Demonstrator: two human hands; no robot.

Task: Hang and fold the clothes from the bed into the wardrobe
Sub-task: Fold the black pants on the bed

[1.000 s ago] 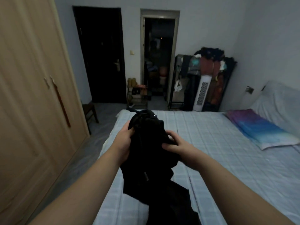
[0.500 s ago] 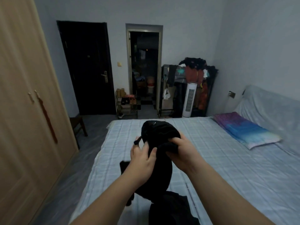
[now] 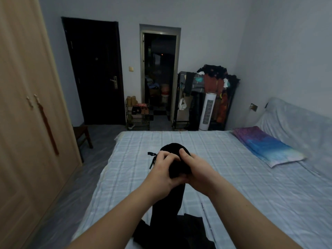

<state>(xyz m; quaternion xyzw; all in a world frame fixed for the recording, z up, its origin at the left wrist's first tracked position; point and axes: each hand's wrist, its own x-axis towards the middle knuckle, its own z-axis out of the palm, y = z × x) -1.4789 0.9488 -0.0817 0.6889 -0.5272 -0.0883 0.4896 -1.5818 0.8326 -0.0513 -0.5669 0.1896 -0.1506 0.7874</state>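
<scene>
A black garment (image 3: pixel 175 198) with a drawstring hangs bunched above the bed (image 3: pixel 233 186). My left hand (image 3: pixel 164 169) and my right hand (image 3: pixel 195 169) both grip its gathered top, close together. The rest of the cloth trails down onto the sheet near me, where more black fabric (image 3: pixel 190 232) lies in a heap. The wooden wardrobe (image 3: pixel 27 114) stands on the left with its doors shut.
A pillow (image 3: pixel 267 146) lies at the bed's right side. A dark stool (image 3: pixel 81 135) sits between wardrobe and bed. At the far wall stand a shoe rack (image 3: pixel 138 114), a white tower fan (image 3: pixel 207 112) and a loaded clothes rack (image 3: pixel 212 87).
My hands have drawn closer together and bunched the black garment into a tighter bundle. The view has tilted slightly, showing more of the bed.
</scene>
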